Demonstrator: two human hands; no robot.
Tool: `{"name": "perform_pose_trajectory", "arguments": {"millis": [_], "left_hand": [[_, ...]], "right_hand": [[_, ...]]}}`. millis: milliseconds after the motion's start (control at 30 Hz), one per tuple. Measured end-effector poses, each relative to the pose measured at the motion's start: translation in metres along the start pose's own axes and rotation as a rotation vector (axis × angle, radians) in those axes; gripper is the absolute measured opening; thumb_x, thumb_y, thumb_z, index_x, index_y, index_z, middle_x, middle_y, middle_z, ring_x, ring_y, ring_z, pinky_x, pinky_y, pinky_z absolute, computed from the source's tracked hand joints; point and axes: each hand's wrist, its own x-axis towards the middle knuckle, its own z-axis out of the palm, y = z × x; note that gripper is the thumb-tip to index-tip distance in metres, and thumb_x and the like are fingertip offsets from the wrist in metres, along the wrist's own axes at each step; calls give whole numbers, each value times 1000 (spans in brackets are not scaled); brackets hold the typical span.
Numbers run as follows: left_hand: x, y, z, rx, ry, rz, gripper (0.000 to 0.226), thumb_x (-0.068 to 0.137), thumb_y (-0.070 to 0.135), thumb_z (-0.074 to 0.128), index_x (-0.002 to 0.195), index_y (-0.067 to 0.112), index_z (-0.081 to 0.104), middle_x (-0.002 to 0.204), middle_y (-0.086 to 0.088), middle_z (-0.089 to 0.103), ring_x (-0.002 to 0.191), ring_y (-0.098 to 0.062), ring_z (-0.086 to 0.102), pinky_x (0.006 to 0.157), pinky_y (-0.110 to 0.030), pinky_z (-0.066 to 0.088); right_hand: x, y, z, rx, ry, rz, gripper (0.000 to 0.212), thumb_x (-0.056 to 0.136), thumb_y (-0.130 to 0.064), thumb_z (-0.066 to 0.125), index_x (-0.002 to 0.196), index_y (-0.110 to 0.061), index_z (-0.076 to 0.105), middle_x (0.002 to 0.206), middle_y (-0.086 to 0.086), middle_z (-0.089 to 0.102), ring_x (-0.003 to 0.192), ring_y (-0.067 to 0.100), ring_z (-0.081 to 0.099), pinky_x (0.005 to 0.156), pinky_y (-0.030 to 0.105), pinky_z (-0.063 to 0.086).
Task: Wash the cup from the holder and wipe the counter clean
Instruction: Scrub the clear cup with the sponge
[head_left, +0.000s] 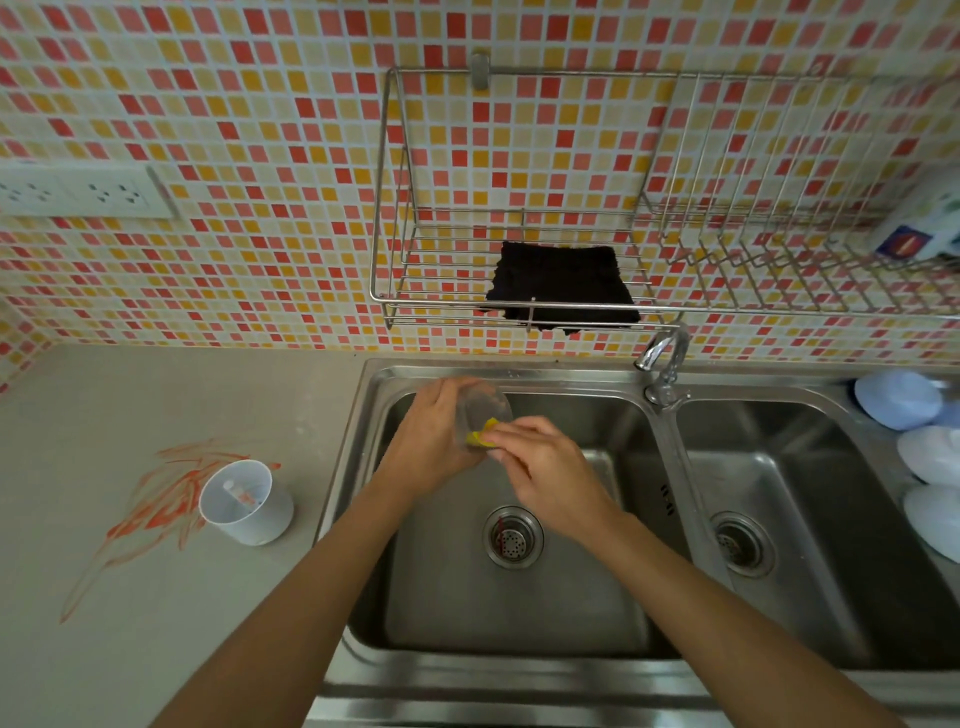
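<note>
Over the left sink basin (519, 613), my left hand (431, 431) grips a clear glass cup (485, 408), tilted with its mouth toward my right hand. My right hand (545, 467) pinches a yellow sponge (480, 435) and presses it into the cup's mouth. A wall-mounted wire holder (395, 260) above the sink carries a black cloth (561, 286). The grey counter (130, 623) to the left bears orange-red smears (166, 499).
A white plastic cup (244, 501) with something small inside stands on the counter beside the smears. The faucet (665, 364) sits between the two basins; the right basin (779, 545) has a drain. Pale blue-white bowls (919, 452) lie at the right edge. Wall sockets (78, 192) are at left.
</note>
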Motion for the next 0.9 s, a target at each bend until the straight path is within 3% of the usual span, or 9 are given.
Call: {"name": "perform_pose_trajectory", "arguments": {"millis": [100, 200, 300, 400, 467, 633, 700, 800, 900], "left_hand": [[0, -4, -8, -57, -41, 21, 78, 64, 20, 85, 131, 12, 47, 128, -3, 53, 118, -15, 49, 97, -30, 47], [1, -5, -10, -54, -87, 102, 76, 62, 23, 86, 129, 20, 49, 123, 3, 50, 111, -8, 49, 91, -21, 47], [3, -5, -8, -36, -114, 130, 76, 60, 25, 86, 128, 21, 52, 123, 4, 54, 113, -7, 49, 94, -17, 41], [6, -4, -9, 6, -89, 141, 75, 61, 25, 85, 128, 17, 54, 123, 2, 58, 114, -13, 49, 98, -21, 36], [5, -6, -9, 44, -83, 146, 75, 62, 27, 85, 130, 17, 54, 126, 2, 59, 118, -16, 50, 102, -29, 38], [5, -9, -7, 54, -171, 119, 82, 60, 34, 84, 133, 27, 48, 131, 8, 57, 122, -15, 49, 103, -38, 43], [9, -7, -8, 39, -162, 123, 82, 60, 30, 85, 134, 27, 49, 132, 8, 56, 123, -14, 49, 104, -36, 42], [12, -1, -13, 33, -159, 154, 77, 64, 24, 85, 133, 19, 52, 132, 1, 58, 122, -17, 50, 103, -24, 33], [8, -2, -14, 39, -176, 152, 77, 63, 22, 86, 132, 13, 54, 131, -4, 59, 122, -21, 52, 103, -23, 28]], "right_hand": [[-1, 2, -4, 50, -101, -21, 39, 91, -7, 54, 128, -17, 61, 128, -3, 63, 118, 15, 53, 99, 34, 47], [5, 9, -12, -189, -111, -206, 45, 73, 3, 62, 112, -16, 71, 113, -4, 71, 110, 23, 59, 90, 37, 50], [14, 15, -19, -317, -40, -229, 41, 60, 1, 76, 96, -19, 74, 94, -10, 71, 94, 19, 53, 81, 29, 42], [7, 0, -7, -124, -27, -121, 38, 69, 5, 74, 102, -14, 75, 91, -4, 73, 81, 22, 54, 71, 33, 53], [-1, -11, -5, 2, -64, -74, 33, 80, 4, 67, 110, -10, 72, 95, 2, 73, 81, 24, 56, 72, 32, 55], [9, 7, -24, -185, -159, -41, 35, 82, 3, 58, 108, -15, 72, 97, 13, 62, 88, 29, 55, 74, 40, 51], [13, 8, -24, -219, -131, -49, 33, 78, 4, 58, 101, -12, 74, 92, 13, 63, 85, 30, 56, 71, 41, 52], [12, -4, -13, -114, -168, 17, 38, 80, 7, 60, 109, -14, 72, 101, 6, 70, 90, 26, 53, 78, 37, 51], [9, -2, -12, -55, -271, 7, 37, 85, 3, 58, 114, -17, 71, 101, 4, 70, 90, 21, 48, 81, 32, 47]]}}
